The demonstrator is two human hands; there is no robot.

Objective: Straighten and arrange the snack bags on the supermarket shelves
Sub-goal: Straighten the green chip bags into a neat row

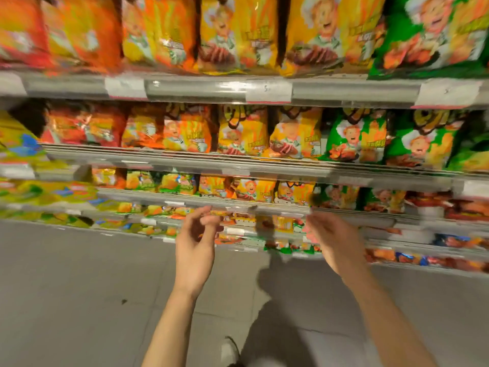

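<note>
Motion blur smears the whole view, so the print on the snack bags (243,133) and the price tags (268,92) cannot be read. The right hand (329,234) is blurred, its fingers indistinct. The top row of bags is cut off by the upper edge.

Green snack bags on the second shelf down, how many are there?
2 clearly: one glossy green snack bag right of the yellow bags, another green bag beside it on its right. A third may sit at the blurred right edge.
</note>
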